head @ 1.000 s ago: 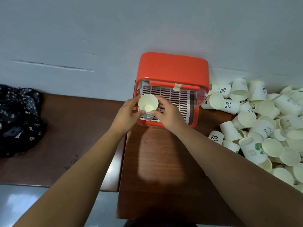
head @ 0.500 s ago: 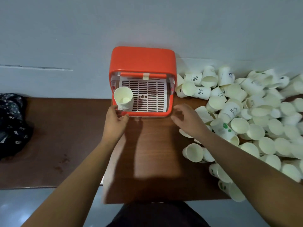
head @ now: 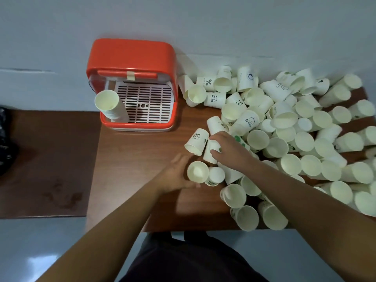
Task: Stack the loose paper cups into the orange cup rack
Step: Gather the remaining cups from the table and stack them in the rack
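The orange cup rack [head: 130, 55] stands against the wall, with a white slotted tray inside. A stack of nested cups [head: 108, 104] leans in its left front corner. A big heap of loose paper cups [head: 295, 127] covers the right of the wooden table [head: 138, 159]. My left hand [head: 175, 174] curls its fingers and thumb round an upright cup [head: 197, 171] at the heap's near left edge. Just above it, my right hand [head: 227, 147] grips a cup lying on its side [head: 209, 152], next to a panda-print cup [head: 196, 141].
A lower brown table [head: 46, 159] adjoins on the left, with a dark patterned bag [head: 5, 139] at its far left edge. The grey wall runs right behind the rack and the heap. Cups reach the table's front edge at the right [head: 250, 218].
Both hands have left the rack and the stack in it and moved right and nearer, to the edge of the loose heap. Each has taken hold of a cup there.
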The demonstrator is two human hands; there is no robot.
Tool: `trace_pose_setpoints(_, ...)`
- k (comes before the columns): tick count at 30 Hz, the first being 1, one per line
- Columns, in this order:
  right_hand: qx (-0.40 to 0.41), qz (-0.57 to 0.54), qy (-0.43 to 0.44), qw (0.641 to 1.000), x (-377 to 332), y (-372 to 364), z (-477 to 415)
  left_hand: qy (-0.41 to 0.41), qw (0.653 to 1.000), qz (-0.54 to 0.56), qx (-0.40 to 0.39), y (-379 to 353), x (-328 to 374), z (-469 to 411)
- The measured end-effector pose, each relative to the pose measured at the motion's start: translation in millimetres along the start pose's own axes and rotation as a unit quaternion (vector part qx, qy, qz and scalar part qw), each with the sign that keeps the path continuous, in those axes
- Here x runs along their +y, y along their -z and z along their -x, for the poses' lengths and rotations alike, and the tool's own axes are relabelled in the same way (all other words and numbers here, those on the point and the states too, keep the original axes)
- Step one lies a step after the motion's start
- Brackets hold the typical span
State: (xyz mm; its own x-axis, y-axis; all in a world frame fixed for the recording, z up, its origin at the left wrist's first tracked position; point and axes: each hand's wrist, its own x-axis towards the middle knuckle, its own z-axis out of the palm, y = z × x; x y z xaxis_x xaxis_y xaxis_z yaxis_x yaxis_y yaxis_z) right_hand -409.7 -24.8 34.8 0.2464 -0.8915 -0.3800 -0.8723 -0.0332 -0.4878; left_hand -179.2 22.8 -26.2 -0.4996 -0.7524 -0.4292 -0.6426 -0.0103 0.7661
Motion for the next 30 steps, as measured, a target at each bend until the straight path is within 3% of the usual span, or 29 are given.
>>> trace_pose_setpoints(7, 0.014, 0.002, 0.070, 0.997, 12, -1, -16, -0.039, 0.993, -0.075, 0.080, -40, -1, -14)
trace_pose_setpoints(13, -0.018, 0.106, 0.159, 0.981, -3, -13, -56, -0.017, 0.983, -0.053, 0.175, -22, -11, 9)
trace_pose_setpoints(18, -0.066, 0.315, 0.211, 0.923, -16, -31, -77, 0.042, 0.964, -0.009, 0.263, 9, -25, 45)
trace_pose_setpoints(22, -0.078, 0.382, 0.223, 0.894, -28, -42, -89, 0.080, 0.949, -0.004, 0.304, 26, -38, 67)
trace_pose_setpoints(25, -0.073, 0.328, 0.215, 0.917, -43, -46, -95, 0.106, 0.940, 0.017, 0.325, 42, -45, 79)
trace_pose_setpoints(30, -0.016, 0.099, 0.204, 0.974, -80, -39, -86, 0.119, 0.906, 0.069, 0.400, 84, -56, 94)
